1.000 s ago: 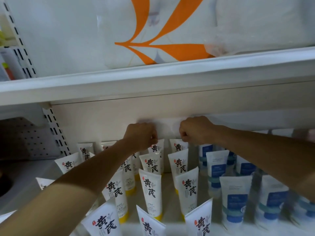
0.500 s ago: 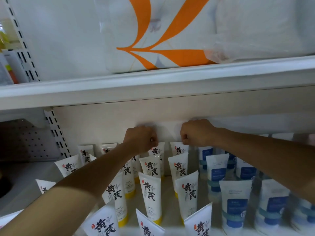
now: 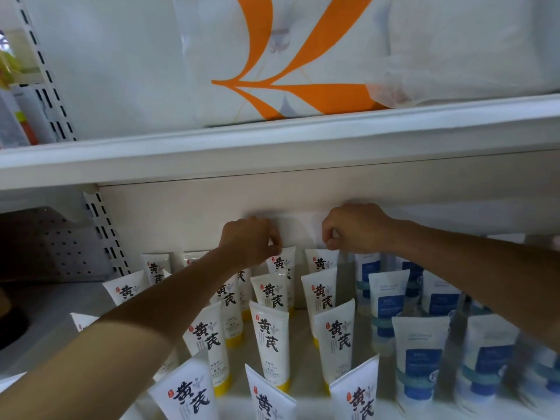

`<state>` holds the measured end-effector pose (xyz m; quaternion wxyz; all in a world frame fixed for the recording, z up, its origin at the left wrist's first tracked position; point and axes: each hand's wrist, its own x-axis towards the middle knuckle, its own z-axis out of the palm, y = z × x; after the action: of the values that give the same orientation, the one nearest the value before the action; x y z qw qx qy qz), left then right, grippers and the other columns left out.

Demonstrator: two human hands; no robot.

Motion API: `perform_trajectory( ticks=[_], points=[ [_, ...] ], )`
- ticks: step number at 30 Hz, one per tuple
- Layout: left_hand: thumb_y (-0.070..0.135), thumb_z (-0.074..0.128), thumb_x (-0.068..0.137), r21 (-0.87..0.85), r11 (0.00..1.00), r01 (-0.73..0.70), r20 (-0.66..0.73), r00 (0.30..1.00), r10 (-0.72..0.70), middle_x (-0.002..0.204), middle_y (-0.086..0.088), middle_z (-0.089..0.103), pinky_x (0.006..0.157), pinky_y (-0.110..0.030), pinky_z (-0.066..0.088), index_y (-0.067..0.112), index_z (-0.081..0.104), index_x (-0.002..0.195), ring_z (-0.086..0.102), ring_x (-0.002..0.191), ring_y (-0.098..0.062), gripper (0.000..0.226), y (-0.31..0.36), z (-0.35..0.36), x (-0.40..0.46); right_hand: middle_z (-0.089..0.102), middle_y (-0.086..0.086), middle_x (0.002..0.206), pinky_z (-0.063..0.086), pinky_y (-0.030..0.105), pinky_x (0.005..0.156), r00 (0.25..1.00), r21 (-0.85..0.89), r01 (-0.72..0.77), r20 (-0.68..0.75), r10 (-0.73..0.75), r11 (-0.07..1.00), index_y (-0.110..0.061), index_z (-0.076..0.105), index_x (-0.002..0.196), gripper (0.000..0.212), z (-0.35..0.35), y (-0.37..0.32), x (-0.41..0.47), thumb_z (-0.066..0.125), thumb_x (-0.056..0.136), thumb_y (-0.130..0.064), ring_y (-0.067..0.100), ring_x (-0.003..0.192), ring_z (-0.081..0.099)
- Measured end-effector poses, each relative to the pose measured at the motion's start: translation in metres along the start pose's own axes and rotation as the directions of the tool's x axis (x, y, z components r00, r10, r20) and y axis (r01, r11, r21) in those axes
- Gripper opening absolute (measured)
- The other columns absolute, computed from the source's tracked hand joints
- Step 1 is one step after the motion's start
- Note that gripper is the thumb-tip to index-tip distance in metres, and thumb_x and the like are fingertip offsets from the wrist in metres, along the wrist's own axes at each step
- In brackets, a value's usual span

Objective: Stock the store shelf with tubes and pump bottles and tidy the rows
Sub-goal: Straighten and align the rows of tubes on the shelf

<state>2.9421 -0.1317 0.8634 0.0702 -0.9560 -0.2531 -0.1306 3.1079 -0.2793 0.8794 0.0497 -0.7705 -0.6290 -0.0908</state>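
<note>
Tubes (image 3: 271, 341) stand in rows on the shelf (image 3: 303, 398). We've got our left hand (image 3: 248, 239) and right hand (image 3: 353, 228) curled at the far back row; can't tell what they pinch. Better to nudge gently so the neighbours don't topple.

The lower shelf (image 3: 306, 319) carries white tubes with yellow caps (image 3: 268, 341) standing cap-down in rows running front to back, and to their right white tubes with blue labels (image 3: 419, 359) (those at far right are blurred). The upper shelf (image 3: 272, 153) bears a white package with orange markings (image 3: 272, 56).
</note>
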Motion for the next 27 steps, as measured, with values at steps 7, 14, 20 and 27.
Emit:
perform_trajectory(
  ticks=[7,14,20,27],
  points=[
    [0.045,0.054,0.094,-0.116,0.993,0.0,-0.045,0.999,-0.005,0.099,0.018,0.067,0.074,-0.024,0.04,0.036,0.072,0.104,0.06,0.087,-0.005,0.022,-0.002,-0.014,-0.024,0.048,-0.022,0.073,0.036,0.019,0.063,0.994,0.091,0.096,0.051,-0.101,0.991,-0.027,0.07,0.099,0.013,-0.009,-0.011,-0.02,0.059,0.093,-0.032,-0.002,0.066,0.047],
    [0.056,0.059,0.087,-0.225,0.974,-0.008,0.136,0.99,0.04,0.091,0.016,0.073,0.08,-0.027,0.05,0.033,0.075,0.099,0.062,0.078,-0.001,0.03,-0.006,-0.018,-0.044,0.058,-0.015,0.092,0.041,0.021,0.07,0.973,0.12,0.155,0.154,-0.172,0.981,-0.026,0.071,0.103,0.019,-0.004,-0.021,-0.028,0.062,0.091,-0.038,0.006,0.084,0.056],
    [0.034,0.07,0.085,-0.229,0.973,-0.039,0.152,0.986,0.075,0.096,0.012,0.074,0.078,-0.024,0.049,0.027,0.076,0.101,0.06,0.076,-0.002,0.018,-0.002,-0.014,-0.048,0.06,-0.01,0.092,0.047,0.025,0.074,0.967,0.075,0.165,0.184,-0.177,0.983,-0.019,0.067,0.094,0.009,0.004,-0.029,-0.031,0.06,0.093,-0.026,0.008,0.083,0.058],
    [0.024,0.069,0.086,-0.246,0.965,-0.092,0.083,0.99,0.115,0.088,0.007,0.075,0.077,-0.027,0.054,0.021,0.078,0.094,0.065,0.075,-0.005,0.013,0.001,-0.012,-0.051,0.059,-0.01,0.071,0.038,0.017,0.059,0.975,0.07,0.154,0.153,-0.163,0.986,-0.016,0.062,0.08,0.013,0.004,-0.028,-0.036,0.058,0.092,-0.018,0.003,0.059,0.051]
  ],
)
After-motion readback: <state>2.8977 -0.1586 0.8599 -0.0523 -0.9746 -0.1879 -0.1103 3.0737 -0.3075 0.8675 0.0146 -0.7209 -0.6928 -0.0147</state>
